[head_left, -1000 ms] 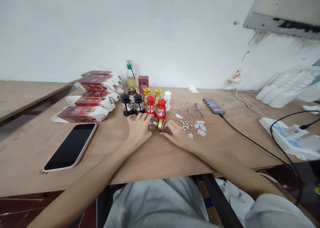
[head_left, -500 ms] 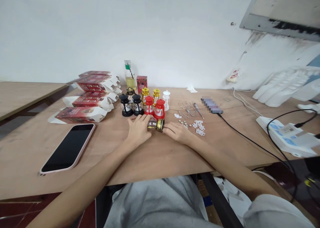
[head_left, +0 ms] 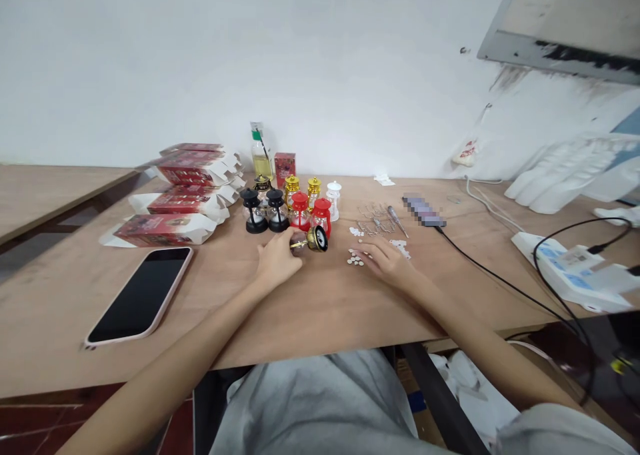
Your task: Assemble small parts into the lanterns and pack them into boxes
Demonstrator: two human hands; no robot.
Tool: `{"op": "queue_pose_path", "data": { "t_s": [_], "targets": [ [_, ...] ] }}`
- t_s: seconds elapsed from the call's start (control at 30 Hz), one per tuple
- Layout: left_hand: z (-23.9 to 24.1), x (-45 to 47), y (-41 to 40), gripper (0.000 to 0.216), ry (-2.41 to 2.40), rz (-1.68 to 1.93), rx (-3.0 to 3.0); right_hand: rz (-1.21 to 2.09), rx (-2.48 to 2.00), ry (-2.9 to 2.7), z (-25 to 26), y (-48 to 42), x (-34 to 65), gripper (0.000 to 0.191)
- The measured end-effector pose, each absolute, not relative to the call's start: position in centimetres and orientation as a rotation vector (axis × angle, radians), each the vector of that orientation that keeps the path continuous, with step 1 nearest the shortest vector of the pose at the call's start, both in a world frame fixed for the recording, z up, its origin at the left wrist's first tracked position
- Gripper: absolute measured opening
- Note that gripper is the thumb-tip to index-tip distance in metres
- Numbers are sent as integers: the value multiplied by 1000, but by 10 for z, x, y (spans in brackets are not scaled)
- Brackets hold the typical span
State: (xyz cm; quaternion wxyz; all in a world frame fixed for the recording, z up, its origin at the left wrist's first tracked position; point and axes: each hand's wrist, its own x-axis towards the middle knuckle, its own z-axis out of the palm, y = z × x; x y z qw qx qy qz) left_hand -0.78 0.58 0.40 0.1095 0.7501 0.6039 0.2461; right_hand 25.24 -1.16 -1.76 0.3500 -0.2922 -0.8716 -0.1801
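My left hand (head_left: pixel 280 255) is closed round a small black-and-gold lantern (head_left: pixel 316 239), which lies on its side with its base facing right and toward me. A round recess shows in that base. To the right, my right hand (head_left: pixel 387 260) reaches over several small round silvery discs (head_left: pixel 355 258), fingers stretched out and fingertips at the discs; whether one is between them I cannot make out. Just behind the held lantern stand black lanterns (head_left: pixel 255 212), red lanterns (head_left: pixel 301 208), gold lanterns (head_left: pixel 313 190) and a white lantern (head_left: pixel 333 200). White plastic pieces (head_left: pixel 400 246) lie partly behind my right hand.
Bent wire pieces (head_left: pixel 373 218) and a screwdriver (head_left: pixel 398 221) lie behind my right hand. Red boxes (head_left: pixel 165 228) are stacked at left, behind a phone (head_left: pixel 140 295). A bottle (head_left: pixel 261 155) stands by the wall. A cabled phone (head_left: pixel 424 210) and power strip (head_left: pixel 570 272) are at right.
My right hand has left the lantern's base and moved right to the discs, some of which have shifted left. My left hand has turned the lantern so its base faces me more.
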Motion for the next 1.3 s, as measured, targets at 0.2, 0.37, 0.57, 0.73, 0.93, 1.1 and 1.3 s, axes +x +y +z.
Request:
{"op": "queue_pose_path", "data": {
  "t_s": [0.2,0.37,0.57,0.73,0.93,1.1,1.3],
  "targets": [
    [-5,-2,9,49,1532,1020,1919,-482,-935,-2398,-30,-36,287,23],
    [-14,0,13,57,1349,1234,1790,-479,-934,-2488,-28,-42,287,9],
    [-15,1,12,53,1202,1312,1819,-614,-1103,-2356,-31,-42,306,10],
    [-14,3,9,53,1220,1306,1810,-588,-1326,-2257,-32,-33,322,12],
    [-17,2,12,54,1166,1334,1792,-354,-1373,-2219,-35,-18,317,23],
    [-20,2,13,54,1145,1361,1800,-317,-1447,-2138,-40,-12,322,14],
    [-21,3,13,53,1130,1354,1841,-148,-1411,-2143,-39,-3,328,17]
  ]
}}
